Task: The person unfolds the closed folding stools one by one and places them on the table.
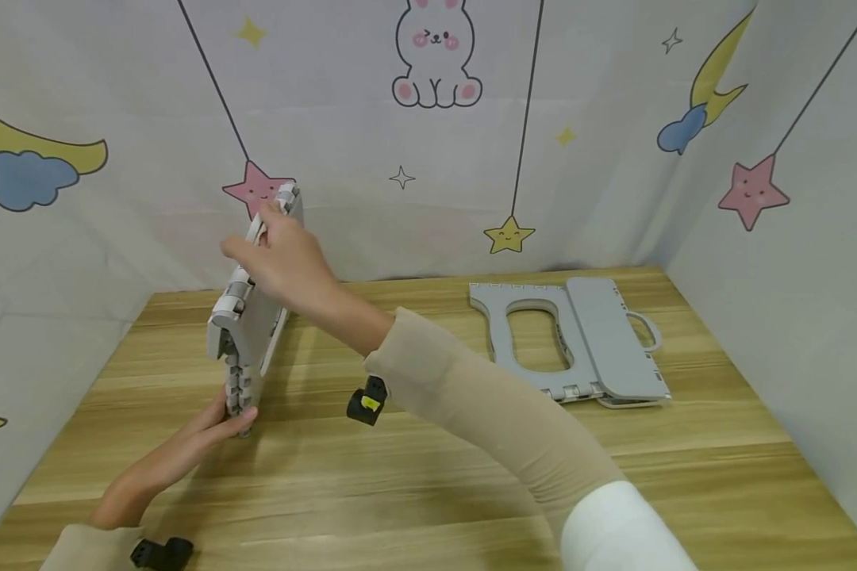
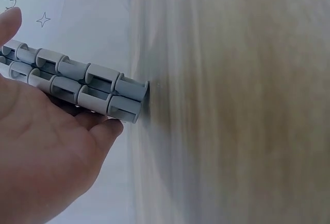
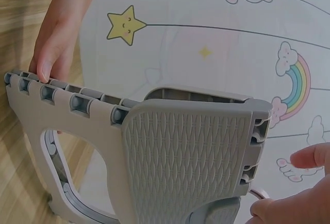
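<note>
A grey-white folding stool [image 1: 260, 333], folded flat, stands on edge at the left of the table. My right hand [image 1: 286, 258] grips its upper edge, and the right wrist view shows the fingers by a loop handle [image 3: 257, 193]. Low on the near end, my left hand [image 1: 196, 438] holds the stool's hinged leg edge [image 2: 72, 72], thumb on one side and fingers on the other. A woven-pattern panel [image 3: 180, 147] faces the right wrist camera. Whether the stool's lower corner touches the table cannot be made out.
Another folded grey stool [image 1: 600, 337] lies flat on the wood-grain table [image 1: 371, 492] at the right, its handle [image 1: 646, 329] pointing right. White cloth walls [image 1: 364, 119] with cartoon prints close off the back and sides. Small black wrist cameras [image 1: 367, 402] hang at both sleeves.
</note>
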A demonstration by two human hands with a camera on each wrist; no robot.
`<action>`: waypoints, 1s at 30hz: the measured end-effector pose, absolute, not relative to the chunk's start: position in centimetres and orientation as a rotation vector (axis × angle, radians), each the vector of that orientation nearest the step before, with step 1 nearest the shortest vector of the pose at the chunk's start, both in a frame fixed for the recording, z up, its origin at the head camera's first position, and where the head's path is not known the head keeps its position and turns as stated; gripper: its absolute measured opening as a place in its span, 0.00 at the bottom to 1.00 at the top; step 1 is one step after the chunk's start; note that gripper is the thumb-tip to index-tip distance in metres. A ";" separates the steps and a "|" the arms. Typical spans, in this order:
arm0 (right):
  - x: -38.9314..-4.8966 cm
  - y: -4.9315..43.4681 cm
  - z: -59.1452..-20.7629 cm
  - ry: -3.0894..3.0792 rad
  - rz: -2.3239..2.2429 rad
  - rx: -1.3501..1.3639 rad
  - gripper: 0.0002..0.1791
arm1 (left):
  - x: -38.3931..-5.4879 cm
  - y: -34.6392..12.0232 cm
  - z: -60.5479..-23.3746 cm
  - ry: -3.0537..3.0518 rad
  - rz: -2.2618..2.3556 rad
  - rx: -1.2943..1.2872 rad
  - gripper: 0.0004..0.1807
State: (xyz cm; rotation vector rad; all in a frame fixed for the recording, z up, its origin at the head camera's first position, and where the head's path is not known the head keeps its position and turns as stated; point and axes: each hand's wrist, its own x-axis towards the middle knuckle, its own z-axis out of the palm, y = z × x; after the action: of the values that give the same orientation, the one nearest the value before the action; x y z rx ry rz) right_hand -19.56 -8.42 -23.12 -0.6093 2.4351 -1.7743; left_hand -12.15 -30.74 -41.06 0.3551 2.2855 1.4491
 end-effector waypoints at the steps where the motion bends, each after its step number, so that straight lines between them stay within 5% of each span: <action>1: -19.6 -8.5 -23.0 2.449 -1.752 -0.610 0.40 | -12.2 -30.8 -41.0 2.280 1.451 0.353 0.43; 30: -20.3 -13.0 -21.9 2.679 -1.387 -0.658 0.44 | -12.2 -31.8 -41.0 2.276 1.498 0.252 0.43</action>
State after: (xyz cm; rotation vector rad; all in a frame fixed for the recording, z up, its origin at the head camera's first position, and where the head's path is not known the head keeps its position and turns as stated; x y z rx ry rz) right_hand -20.30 -12.95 -21.89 -0.6576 2.6791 -1.3874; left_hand -12.19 -31.83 -41.02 0.2516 2.2758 1.4978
